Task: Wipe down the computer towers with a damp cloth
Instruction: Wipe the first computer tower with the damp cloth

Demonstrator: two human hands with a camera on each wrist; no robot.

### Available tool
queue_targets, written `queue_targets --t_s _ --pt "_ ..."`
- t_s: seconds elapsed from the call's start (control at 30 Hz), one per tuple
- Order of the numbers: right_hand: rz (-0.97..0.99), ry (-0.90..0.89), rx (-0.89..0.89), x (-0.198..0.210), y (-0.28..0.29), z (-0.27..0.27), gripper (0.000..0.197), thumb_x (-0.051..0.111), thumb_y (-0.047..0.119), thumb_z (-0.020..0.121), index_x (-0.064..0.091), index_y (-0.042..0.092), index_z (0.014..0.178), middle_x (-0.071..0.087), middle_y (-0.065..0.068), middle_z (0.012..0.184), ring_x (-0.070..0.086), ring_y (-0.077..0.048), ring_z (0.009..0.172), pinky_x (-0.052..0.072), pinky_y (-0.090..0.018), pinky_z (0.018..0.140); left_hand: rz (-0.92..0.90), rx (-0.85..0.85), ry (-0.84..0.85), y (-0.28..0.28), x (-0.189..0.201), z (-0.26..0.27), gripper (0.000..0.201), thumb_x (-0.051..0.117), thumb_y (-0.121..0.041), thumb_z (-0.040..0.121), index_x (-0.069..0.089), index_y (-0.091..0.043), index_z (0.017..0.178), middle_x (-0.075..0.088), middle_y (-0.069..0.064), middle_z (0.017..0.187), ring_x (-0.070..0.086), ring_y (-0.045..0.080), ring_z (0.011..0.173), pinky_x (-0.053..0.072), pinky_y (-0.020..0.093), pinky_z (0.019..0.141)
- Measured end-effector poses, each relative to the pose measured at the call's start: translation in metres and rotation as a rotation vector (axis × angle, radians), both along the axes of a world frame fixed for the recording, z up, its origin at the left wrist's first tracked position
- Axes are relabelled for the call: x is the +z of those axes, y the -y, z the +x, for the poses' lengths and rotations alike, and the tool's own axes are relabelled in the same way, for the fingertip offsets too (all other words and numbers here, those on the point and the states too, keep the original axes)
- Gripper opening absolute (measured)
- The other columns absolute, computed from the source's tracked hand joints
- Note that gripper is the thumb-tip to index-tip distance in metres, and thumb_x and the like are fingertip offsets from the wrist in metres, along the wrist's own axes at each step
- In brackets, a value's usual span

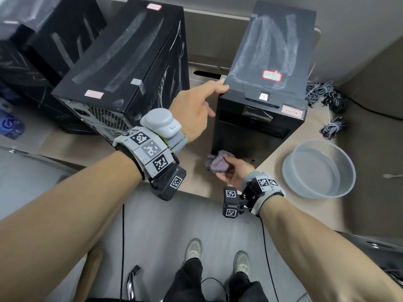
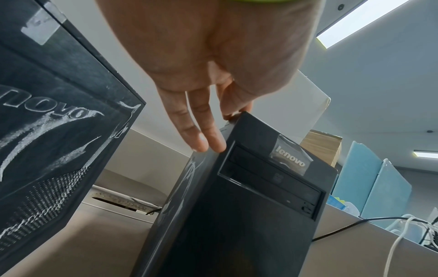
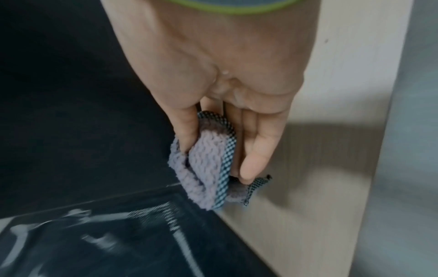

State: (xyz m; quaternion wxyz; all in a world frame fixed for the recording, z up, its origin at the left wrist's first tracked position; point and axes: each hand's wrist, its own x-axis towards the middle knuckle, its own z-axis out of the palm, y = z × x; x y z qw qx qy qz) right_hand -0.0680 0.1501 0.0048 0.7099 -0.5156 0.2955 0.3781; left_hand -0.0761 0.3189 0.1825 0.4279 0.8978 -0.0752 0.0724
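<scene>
On a beige desk, the left hand steadies the upright Lenovo tower, fingers straight on its top corner. The right hand pinches a folded purple cloth at the tower's foot (blurred). Best wipe upward with overlapping strokes. Beyond the right hand sit a basin and cables; left, another streaked tower crowds close.

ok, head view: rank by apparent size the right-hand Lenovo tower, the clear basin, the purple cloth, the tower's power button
1. Lenovo tower, largest.
2. Clear plastic basin.
3. Purple cloth, bunched in the right hand, so partly hidden.
4. Power button, smallest.
No close calls.
</scene>
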Motion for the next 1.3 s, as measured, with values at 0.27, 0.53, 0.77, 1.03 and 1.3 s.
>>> queue_targets --t_s 0.27,0.53,0.77,1.03,1.3 --pt "-0.180 -0.051 -0.119 -0.023 0.003 0.001 0.013 0.059 0.015 0.094 0.055 0.008 0.104 0.064 -0.013 0.082 0.062 -0.027 0.069 0.055 -0.031 0.042 0.007 -0.013 0.003 -0.002 -0.002 -0.001 0.062 0.033 0.007 0.084 0.054 -0.024 0.133 0.048 -0.019 0.140 0.067 0.006 0.076 0.052 0.023 0.077" --pt "-0.010 -0.044 -0.100 -0.024 -0.021 0.007 0.011 0.051 0.016 0.098 0.057 0.008 0.102 0.064 -0.012 0.094 0.062 -0.024 0.079 0.057 -0.033 0.048 -0.014 -0.031 0.016 -0.003 -0.005 0.000 0.062 0.034 0.004 0.082 0.054 -0.026 0.133 0.051 -0.014 0.140 0.067 0.006 0.075 0.054 0.025 0.077" --pt "0.012 -0.073 -0.122 -0.028 -0.013 0.006 0.012 0.049 0.021 0.099 0.059 0.014 0.097 0.070 -0.006 0.079 0.065 -0.020 0.073 0.056 -0.027 0.047 -0.008 -0.050 0.024 -0.006 -0.006 0.003 0.061 0.035 0.004 0.083 0.055 -0.025 0.132 0.049 -0.012 0.143 0.067 0.005 0.075 0.053 0.021 0.076" --pt "-0.086 -0.110 -0.118 -0.042 -0.031 0.008 0.012 0.050 0.019 0.099 0.055 0.009 0.104 0.064 -0.012 0.095 0.061 -0.024 0.073 0.058 -0.036 0.055 0.024 -0.055 0.037 -0.006 -0.007 0.000 0.060 0.035 0.004 0.084 0.053 -0.024 0.134 0.046 -0.012 0.145 0.067 0.008 0.076 0.054 0.026 0.077" --pt "0.129 -0.120 -0.303 -0.040 -0.043 0.009 0.022 0.038 0.002 0.100 0.055 -0.003 0.086 0.068 -0.015 0.061 0.067 -0.025 0.051 0.054 -0.032 0.041 0.036 -0.060 0.039 -0.003 -0.007 -0.001 0.061 0.034 0.005 0.084 0.051 -0.024 0.135 0.047 -0.011 0.145 0.067 0.006 0.076 0.054 0.025 0.075"
